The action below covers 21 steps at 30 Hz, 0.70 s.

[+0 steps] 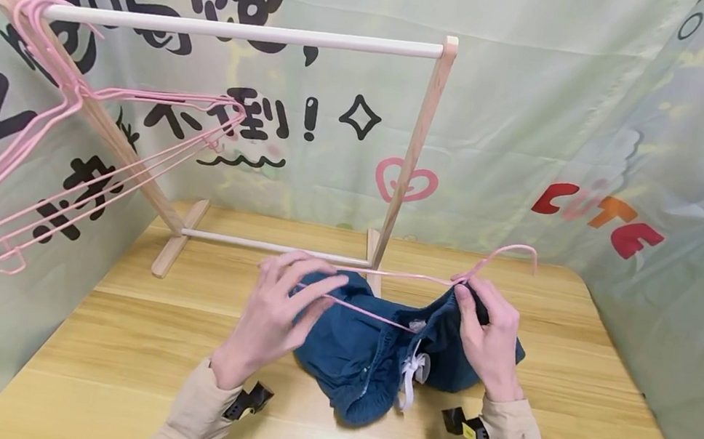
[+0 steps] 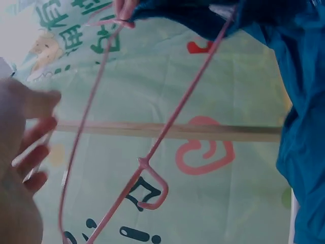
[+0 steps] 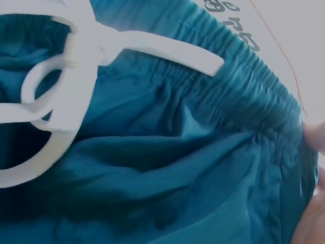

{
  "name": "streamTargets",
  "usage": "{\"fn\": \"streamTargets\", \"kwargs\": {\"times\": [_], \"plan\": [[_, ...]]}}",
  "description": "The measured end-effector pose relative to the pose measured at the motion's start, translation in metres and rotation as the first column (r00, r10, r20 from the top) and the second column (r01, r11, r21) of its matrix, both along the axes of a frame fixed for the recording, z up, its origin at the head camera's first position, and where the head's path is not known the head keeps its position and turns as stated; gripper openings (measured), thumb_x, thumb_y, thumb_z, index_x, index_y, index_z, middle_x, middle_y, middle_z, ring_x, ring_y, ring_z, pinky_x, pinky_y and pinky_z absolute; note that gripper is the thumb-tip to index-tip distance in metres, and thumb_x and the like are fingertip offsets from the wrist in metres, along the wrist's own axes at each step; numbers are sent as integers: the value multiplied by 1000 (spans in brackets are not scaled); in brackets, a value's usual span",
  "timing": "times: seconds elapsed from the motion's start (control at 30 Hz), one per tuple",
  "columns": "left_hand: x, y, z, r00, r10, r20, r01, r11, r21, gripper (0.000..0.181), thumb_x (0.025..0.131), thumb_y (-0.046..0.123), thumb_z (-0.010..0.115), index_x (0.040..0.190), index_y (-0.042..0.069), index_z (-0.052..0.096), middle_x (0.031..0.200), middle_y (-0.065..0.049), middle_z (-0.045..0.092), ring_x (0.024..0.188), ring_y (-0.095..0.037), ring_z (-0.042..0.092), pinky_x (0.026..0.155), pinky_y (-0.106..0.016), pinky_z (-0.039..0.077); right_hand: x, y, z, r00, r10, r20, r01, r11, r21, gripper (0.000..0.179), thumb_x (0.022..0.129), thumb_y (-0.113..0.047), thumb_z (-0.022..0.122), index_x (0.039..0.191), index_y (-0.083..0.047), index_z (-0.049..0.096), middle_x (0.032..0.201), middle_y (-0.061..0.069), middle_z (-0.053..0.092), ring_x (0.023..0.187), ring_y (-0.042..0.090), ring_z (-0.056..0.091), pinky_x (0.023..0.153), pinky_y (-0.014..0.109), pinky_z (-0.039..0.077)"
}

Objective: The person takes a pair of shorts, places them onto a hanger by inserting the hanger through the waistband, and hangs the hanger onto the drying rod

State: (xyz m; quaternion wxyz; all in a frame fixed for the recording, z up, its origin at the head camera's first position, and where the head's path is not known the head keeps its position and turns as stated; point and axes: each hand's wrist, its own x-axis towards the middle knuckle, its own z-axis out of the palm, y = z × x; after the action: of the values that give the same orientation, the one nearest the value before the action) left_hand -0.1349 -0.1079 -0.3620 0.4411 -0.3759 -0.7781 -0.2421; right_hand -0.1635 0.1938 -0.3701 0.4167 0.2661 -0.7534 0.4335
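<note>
Dark blue shorts with an elastic waistband and a white drawstring hang over the table in front of me. A pink wire hanger runs along the waist opening, its hook pointing up at the right. My right hand pinches the waistband together with the hanger near the hook. At the hanger's left end is my left hand, fingers spread and slightly bent. The left wrist view has this hand beside the hanger wire, a gap between them. The gathered waistband fills the right wrist view.
A wooden rack with a white rail stands at the back of the table. Several pink hangers hang at the rail's left end and reach toward me. Printed cloth surrounds the table at the back and sides.
</note>
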Motion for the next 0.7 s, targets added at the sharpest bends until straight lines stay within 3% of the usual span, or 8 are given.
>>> {"fn": "streamTargets", "kwargs": {"times": [0.07,0.13,0.23,0.37,0.5,0.6,0.7], "plan": [[0,2,0,994,-106,-12,106,994,-32,21,101,21,61,116,12,73,113,-7,68,112,-27,58,99,-39,43,0,0,0,999,-47,-1,47,998,-37,13,88,15,63,97,8,70,94,20,72,98,-2,63,91,11,45],[1,3,-1,980,-198,25,199,976,-87,18,98,20,66,112,13,74,107,-3,70,108,-21,60,100,-34,47,0,-1,0,995,-97,2,96,993,-71,13,89,14,63,97,7,70,95,20,72,97,-1,64,92,11,45],[1,7,-4,960,-263,99,277,945,-176,19,92,19,73,110,16,74,106,2,72,107,-17,61,101,-30,47,0,-1,1,989,-149,7,149,982,-112,12,90,12,63,98,7,70,95,20,73,96,4,65,92,11,45],[3,16,-11,951,-282,129,307,914,-265,20,89,22,77,109,18,75,107,7,73,111,-15,61,106,-29,45,1,-1,2,982,-188,11,188,971,-148,12,91,10,63,100,7,71,96,21,73,94,10,66,93,12,45],[8,35,-21,941,-293,169,337,861,-382,17,91,27,75,107,20,76,109,9,73,115,-13,61,111,-27,41,1,-1,2,977,-213,17,213,963,-167,10,92,7,63,99,7,71,96,21,73,94,10,66,92,12,44],[14,47,-29,937,-253,243,342,811,-475,20,92,33,74,107,21,76,109,11,72,114,-10,62,112,-25,40,2,-1,3,973,-228,20,228,958,-174,10,93,6,63,99,6,71,95,21,73,94,8,65,92,12,44],[18,53,-34,929,-173,326,331,782,-529,27,90,40,75,111,23,75,110,13,71,112,-7,62,110,-25,41,2,0,3,972,-234,20,234,956,-176,10,93,5,63,99,7,71,93,22,72,94,2,63,91,11,43]]}}
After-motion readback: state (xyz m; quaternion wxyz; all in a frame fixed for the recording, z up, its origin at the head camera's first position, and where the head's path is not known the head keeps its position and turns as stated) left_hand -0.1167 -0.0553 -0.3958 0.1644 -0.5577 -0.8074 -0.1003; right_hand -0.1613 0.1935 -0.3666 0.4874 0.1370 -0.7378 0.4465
